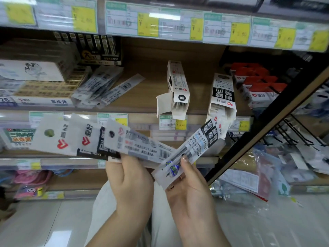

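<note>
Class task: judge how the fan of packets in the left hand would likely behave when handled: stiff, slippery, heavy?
The packets look thin and flat, so probably light and bendy. Their plastic looks glossy and the left hand pinches only one end, so they may slide apart. The single packet in the right hand shows slim refills, likely adding slight stiffness.

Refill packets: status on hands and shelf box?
Left hand grips fanned refill packets. Right hand pinches single packet, tip at open box mouth. Nothing blocking visible.
</note>
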{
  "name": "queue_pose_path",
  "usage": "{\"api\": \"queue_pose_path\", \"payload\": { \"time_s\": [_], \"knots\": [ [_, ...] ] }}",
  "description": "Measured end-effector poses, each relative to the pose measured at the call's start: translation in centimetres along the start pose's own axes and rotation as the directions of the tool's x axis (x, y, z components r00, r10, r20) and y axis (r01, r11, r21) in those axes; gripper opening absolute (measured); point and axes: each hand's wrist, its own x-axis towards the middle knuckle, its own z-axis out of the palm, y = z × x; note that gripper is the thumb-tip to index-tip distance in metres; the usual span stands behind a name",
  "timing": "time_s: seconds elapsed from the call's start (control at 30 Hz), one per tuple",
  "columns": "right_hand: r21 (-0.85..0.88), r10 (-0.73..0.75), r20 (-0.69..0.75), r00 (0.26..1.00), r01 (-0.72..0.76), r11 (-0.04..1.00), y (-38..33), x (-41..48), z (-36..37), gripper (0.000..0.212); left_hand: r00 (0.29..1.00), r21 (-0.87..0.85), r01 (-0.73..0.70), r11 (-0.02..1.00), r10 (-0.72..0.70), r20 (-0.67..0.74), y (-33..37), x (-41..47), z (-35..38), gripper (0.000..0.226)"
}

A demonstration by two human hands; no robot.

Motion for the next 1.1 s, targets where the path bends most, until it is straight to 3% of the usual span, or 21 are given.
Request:
{"api": "queue_pose_path", "payload": {
  "time_s": [0.03, 0.1, 0.17, 0.23, 0.27, 0.37, 0.47, 0.53, 0.6, 0.73, 0.77, 0.83, 0.9, 1.0, 1.1],
  "knots": [
    [-0.001, -0.014, -0.003, 1.000, 0.014, 1.000, -0.2, 0.0, -0.1, 0.045, 1.000, -0.133, -0.012, 0.991, 0.009, -0.026, 0.5, -0.2, 0.3, 0.033],
    [-0.013, -0.079, 0.004, 0.997, 0.079, 0.997, -0.8, 0.1, -0.3, 0.054, 0.977, -0.140, -0.122, 0.983, 0.094, -0.190, 1.3, 0.0, 0.8, 0.018],
    [-0.027, -0.204, -0.005, 0.979, 0.204, 0.979, -1.7, 0.1, -0.4, 0.030, 0.984, -0.058, -0.033, 0.998, 0.022, -0.178, 1.5, 0.9, 1.1, 0.026],
    [-0.087, -0.347, 0.007, 0.938, 0.346, 0.934, -2.6, 0.0, -0.1, 0.016, 0.967, -0.150, 0.231, 0.961, -0.244, -0.077, 1.5, 1.7, 0.8, 0.039],
    [-0.154, -0.430, 0.022, 0.903, 0.428, 0.891, -2.9, 0.0, -0.1, 0.018, 0.921, -0.211, 0.377, 0.902, -0.389, -0.016, 1.5, 2.1, 0.9, 0.039],
    [-0.349, -0.606, 0.118, 0.786, 0.605, 0.716, -3.0, -0.2, -0.4, 0.040, 0.796, -0.286, 0.597, 0.750, -0.598, 0.094, 0.7, 2.2, 0.6, 0.038],
    [-0.512, -0.745, 0.160, 0.648, 0.699, 0.498, -3.3, -0.3, -1.1, 0.020, 0.723, -0.304, 0.684, 0.663, -0.672, 0.160, 0.4, 2.1, 0.3, 0.028],
    [-0.626, -0.804, 0.286, 0.522, 0.737, 0.255, -3.6, -0.1, -1.4, 0.011, 0.699, -0.267, 0.714, 0.648, -0.682, 0.214, 0.4, 2.0, 0.2, 0.012],
    [-0.638, -0.752, 0.505, 0.422, 0.770, 0.003, -3.7, -0.1, -1.6, 0.009, 0.691, -0.193, 0.722, 0.664, -0.681, 0.242, 0.2, 2.2, 0.1, 0.015],
    [-0.596, -0.523, 0.739, 0.425, 0.775, -0.212, -4.3, 0.0, -1.8, 0.021, 0.666, -0.136, 0.746, 0.652, -0.722, 0.189, -0.5, 3.4, 0.0, 0.040],
    [-0.568, -0.487, 0.776, 0.402, 0.780, -0.263, -4.4, 0.1, -1.9, 0.024, 0.652, -0.147, 0.758, 0.635, -0.737, 0.180, -0.5, 3.6, -0.1, 0.044],
    [-0.489, -0.472, 0.834, 0.287, 0.781, -0.389, -4.5, 0.1, -2.0, 0.026, 0.612, -0.197, 0.789, 0.581, -0.768, 0.187, -1.0, 3.8, -0.6, 0.058],
    [-0.463, -0.497, 0.841, 0.213, 0.758, -0.460, -4.2, -0.1, -1.8, 0.042, 0.559, -0.261, 0.824, 0.503, -0.797, 0.229, -1.5, 4.0, -1.1, 0.066],
    [-0.488, -0.604, 0.787, 0.127, 0.727, -0.484, -4.6, -0.2, -1.8, 0.039, 0.491, -0.336, 0.851, 0.403, -0.838, 0.238, -1.7, 4.2, -1.3, 0.045],
    [-0.450, -0.528, 0.842, 0.113, 0.685, -0.573, -5.2, 0.2, -1.7, 0.033, 0.475, -0.223, 0.878, 0.423, -0.828, 0.298, -1.4, 3.8, -1.0, 0.046]
  ]
}}
